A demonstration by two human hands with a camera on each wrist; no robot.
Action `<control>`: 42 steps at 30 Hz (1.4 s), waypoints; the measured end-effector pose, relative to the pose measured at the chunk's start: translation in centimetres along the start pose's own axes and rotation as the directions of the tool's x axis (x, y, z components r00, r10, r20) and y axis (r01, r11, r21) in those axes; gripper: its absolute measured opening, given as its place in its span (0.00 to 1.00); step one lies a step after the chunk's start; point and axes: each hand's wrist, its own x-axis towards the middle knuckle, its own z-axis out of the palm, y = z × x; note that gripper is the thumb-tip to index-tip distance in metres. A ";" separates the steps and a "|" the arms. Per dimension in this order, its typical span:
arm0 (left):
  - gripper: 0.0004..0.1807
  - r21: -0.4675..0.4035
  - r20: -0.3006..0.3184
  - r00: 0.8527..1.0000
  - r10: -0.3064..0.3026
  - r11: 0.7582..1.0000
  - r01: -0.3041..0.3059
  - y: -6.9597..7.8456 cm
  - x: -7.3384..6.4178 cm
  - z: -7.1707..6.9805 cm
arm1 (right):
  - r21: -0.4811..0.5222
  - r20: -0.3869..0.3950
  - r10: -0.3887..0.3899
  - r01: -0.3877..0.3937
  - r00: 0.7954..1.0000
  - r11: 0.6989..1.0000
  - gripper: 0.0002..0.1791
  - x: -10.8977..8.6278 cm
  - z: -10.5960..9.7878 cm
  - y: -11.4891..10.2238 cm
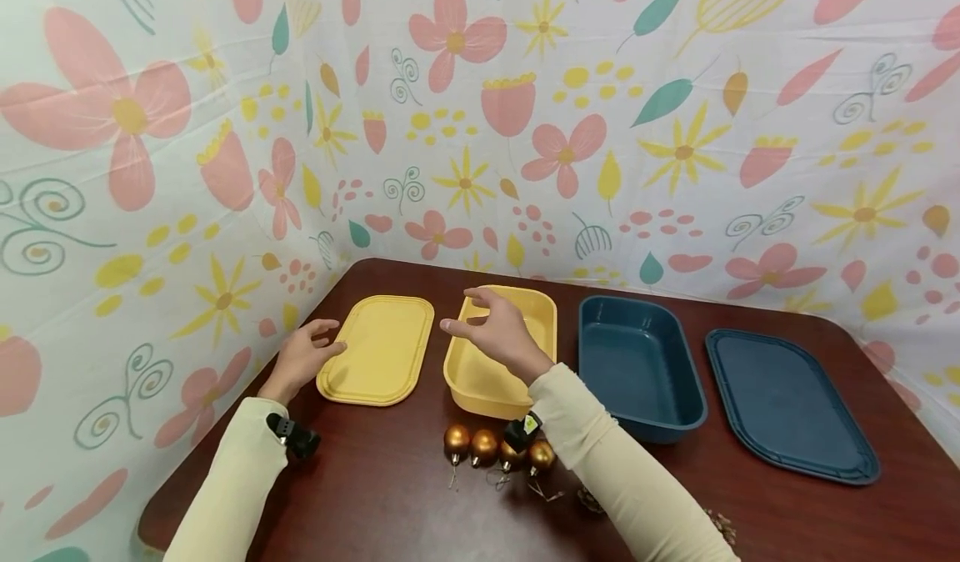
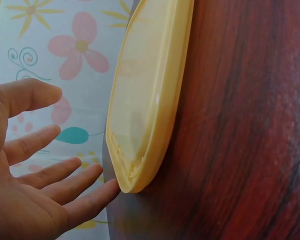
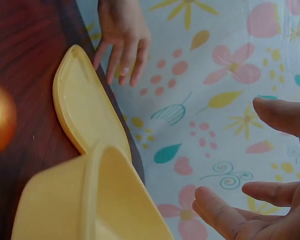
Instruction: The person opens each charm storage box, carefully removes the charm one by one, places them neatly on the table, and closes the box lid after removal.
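My left hand hovers beside the left edge of a yellow lid that lies flat on the table. Its fingers are spread and hold nothing; in the left wrist view the fingertips come close to the lid's corner. Over the yellow box is my right hand, thumb and fingers apart with nothing between them. The box stands open side up, right of the lid. Several copper-coloured ball ornaments sit in a row in front of the box, partly behind my right wrist.
To the right stands a dark blue box, with a dark blue lid flat beyond it. Small pine-cone-like pieces lie near my right sleeve. A flower-printed cloth hangs behind and left of the brown table.
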 end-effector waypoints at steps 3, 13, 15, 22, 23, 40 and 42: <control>0.28 0.010 -0.002 1.000 0.001 1.000 -0.001 0.2 0.1 0.1 | 0.016 0.000 0.004 -0.004 1.000 1.000 0.39 0.0 0.4 -0.2; 0.26 0.051 0.014 1.000 -0.007 0.999 0.006 -0.1 0.0 0.2 | 0.060 0.064 0.008 -0.012 0.998 0.998 0.41 -0.2 3.3 -0.9; 0.27 0.078 0.022 1.000 -0.004 0.997 0.002 -0.1 0.0 0.3 | 0.059 0.071 0.016 -0.020 0.997 0.998 0.42 -0.2 4.1 -1.0; 0.30 0.143 0.023 1.000 -0.008 0.990 0.005 -0.3 0.0 0.5 | 0.059 0.115 0.059 -0.066 0.992 0.996 0.45 -0.7 7.4 -1.3; 0.30 0.145 0.022 1.000 -0.011 0.989 0.007 -0.3 0.0 0.5 | 0.049 0.119 0.064 -0.070 0.991 0.996 0.45 -0.7 7.8 -1.4; 0.33 0.161 0.053 0.998 -0.018 0.987 0.009 -0.5 0.4 0.6 | 0.064 0.111 0.173 -0.181 0.979 0.982 0.50 -0.3 12.5 -0.3; 0.33 0.166 0.055 0.998 -0.020 0.986 0.011 -0.5 0.4 0.6 | 0.055 0.095 0.174 -0.179 0.980 0.982 0.50 -0.3 12.7 -0.2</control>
